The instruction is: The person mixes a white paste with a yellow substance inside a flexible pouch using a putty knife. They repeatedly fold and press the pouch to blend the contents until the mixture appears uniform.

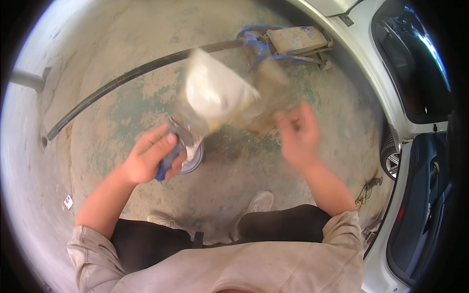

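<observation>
In the head view, my left hand (154, 154) is closed round a dark-blue object (172, 158), too blurred to name, at the near left end of a see-through plastic bag (256, 119). A white, rounded, dome-like thing (215, 85) shows at the bag, smeared by motion; whether it lies inside cannot be told. On the far side of the bag my right hand (299, 136) has its fingers bent and pinched at the plastic's right edge, blurred. Below the left hand stands a round pale container (193, 158), partly hidden, with something white at its rim.
A long black pole (117, 82) runs across the floor to a blue floor jack (259, 45) with a dusty tan pad. At the right stands a white car with its door (420, 205) open, its wheel (391, 158) beside dark cables (366, 191). A white wall curves along the left.
</observation>
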The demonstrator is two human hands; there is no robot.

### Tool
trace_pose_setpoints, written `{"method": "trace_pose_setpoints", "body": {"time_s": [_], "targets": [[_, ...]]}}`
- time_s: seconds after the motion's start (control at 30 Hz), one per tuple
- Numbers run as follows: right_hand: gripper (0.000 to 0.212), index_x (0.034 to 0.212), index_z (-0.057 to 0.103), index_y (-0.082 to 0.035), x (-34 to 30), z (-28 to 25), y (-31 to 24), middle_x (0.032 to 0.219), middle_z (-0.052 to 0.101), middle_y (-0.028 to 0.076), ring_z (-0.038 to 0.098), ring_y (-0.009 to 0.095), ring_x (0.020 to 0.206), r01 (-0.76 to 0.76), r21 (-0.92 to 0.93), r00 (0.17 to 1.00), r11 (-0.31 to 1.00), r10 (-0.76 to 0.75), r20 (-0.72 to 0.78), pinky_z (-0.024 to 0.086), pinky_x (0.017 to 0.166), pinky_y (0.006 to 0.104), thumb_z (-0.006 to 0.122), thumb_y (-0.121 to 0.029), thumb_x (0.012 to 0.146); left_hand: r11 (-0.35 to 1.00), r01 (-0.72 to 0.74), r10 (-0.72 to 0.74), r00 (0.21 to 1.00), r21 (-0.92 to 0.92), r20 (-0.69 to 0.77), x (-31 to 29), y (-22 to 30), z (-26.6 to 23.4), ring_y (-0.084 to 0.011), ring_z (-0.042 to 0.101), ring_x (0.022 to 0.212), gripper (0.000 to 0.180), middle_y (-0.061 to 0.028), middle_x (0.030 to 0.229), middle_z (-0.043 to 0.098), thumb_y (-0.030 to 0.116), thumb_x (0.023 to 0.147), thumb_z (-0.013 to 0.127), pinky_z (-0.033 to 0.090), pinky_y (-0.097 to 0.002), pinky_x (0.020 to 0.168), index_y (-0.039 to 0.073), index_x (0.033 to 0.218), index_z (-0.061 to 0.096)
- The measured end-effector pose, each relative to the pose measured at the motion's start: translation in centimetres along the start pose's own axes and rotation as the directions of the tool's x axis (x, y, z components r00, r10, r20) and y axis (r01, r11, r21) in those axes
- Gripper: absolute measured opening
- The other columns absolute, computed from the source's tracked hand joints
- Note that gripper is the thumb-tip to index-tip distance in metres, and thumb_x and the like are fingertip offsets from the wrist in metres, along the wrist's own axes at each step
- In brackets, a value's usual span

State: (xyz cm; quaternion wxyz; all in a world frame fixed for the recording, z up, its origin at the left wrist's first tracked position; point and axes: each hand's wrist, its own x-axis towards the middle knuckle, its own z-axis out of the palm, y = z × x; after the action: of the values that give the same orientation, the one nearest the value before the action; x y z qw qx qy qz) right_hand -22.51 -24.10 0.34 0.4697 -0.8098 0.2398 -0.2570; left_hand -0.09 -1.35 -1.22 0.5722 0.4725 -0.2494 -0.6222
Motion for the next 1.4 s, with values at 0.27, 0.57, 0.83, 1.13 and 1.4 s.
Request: {"method": "trace_pose_setpoints", "body": {"time_s": [0.27,0.57,0.83,1.13,1.4], "targets": [[0.047,0.138,0.047,-0.004,0.5,-1.7,1.1,0.090,0.059,0.001,0.057,0.010,0.083,-0.076,0.107,0.928,0.991,0.031,0.372,0.047,0.075,0.0268,0.060,-0.002,0.093,0.994,0.081,-0.061,0.971,-0.078,0.231,-0.7,-0.1,-0.8,-0.0133,0.049,0.050,0.040,-0.0089,0.067,0.055,0.038,0.103,0.046,0.038,-0.0260,0.047,0.000,0.113,0.055],[0.053,0.146,0.039,-0.002,3.5,-1.0,0.2,0.108,0.063,0.004,0.061,0.016,0.095,-0.353,0.844,0.893,0.404,-0.123,0.432,0.050,0.081,0.0324,0.057,-0.010,0.097,0.978,0.203,-0.178,0.927,-0.045,0.330,-0.8,-0.4,0.0,-0.0129,0.050,0.054,0.040,-0.0072,0.070,0.054,0.037,0.103,0.046,0.039,-0.0261,0.047,-0.001,0.113,0.056],[0.058,0.148,0.037,-0.002,0.8,1.3,2.1,0.126,0.061,0.008,0.059,0.018,0.114,-0.721,0.516,0.570,0.462,-0.027,0.821,0.048,0.096,0.0355,0.057,-0.002,0.094,0.981,0.177,-0.125,0.890,-0.080,0.439,-0.6,-0.1,1.1,-0.0127,0.051,0.057,0.036,-0.0072,0.071,0.054,0.032,0.105,0.044,0.039,-0.0255,0.048,-0.001,0.114,0.056],[0.035,0.127,0.052,-0.004,1.4,-0.2,-0.3,0.111,0.065,0.008,0.064,0.018,0.101,-0.221,0.627,0.970,0.747,0.237,0.059,0.054,0.083,0.0319,0.060,-0.006,0.093,0.995,0.091,-0.078,0.956,-0.034,0.283,-1.0,-0.3,0.8,-0.0128,0.050,0.055,0.035,-0.0074,0.070,0.054,0.032,0.105,0.043,0.039,-0.0251,0.048,0.000,0.114,0.054],[0.033,0.127,0.052,-0.003,0.2,-0.1,-1.0,0.074,0.067,0.004,0.063,0.009,0.070,0.144,-0.163,0.956,0.976,-0.095,0.279,0.049,0.063,0.0272,0.058,-0.006,0.095,0.994,-0.037,0.049,0.993,-0.107,0.111,-0.8,0.0,1.5,-0.0135,0.049,0.053,0.038,-0.0076,0.068,0.054,0.036,0.105,0.043,0.039,-0.0261,0.048,0.000,0.112,0.052]]}}
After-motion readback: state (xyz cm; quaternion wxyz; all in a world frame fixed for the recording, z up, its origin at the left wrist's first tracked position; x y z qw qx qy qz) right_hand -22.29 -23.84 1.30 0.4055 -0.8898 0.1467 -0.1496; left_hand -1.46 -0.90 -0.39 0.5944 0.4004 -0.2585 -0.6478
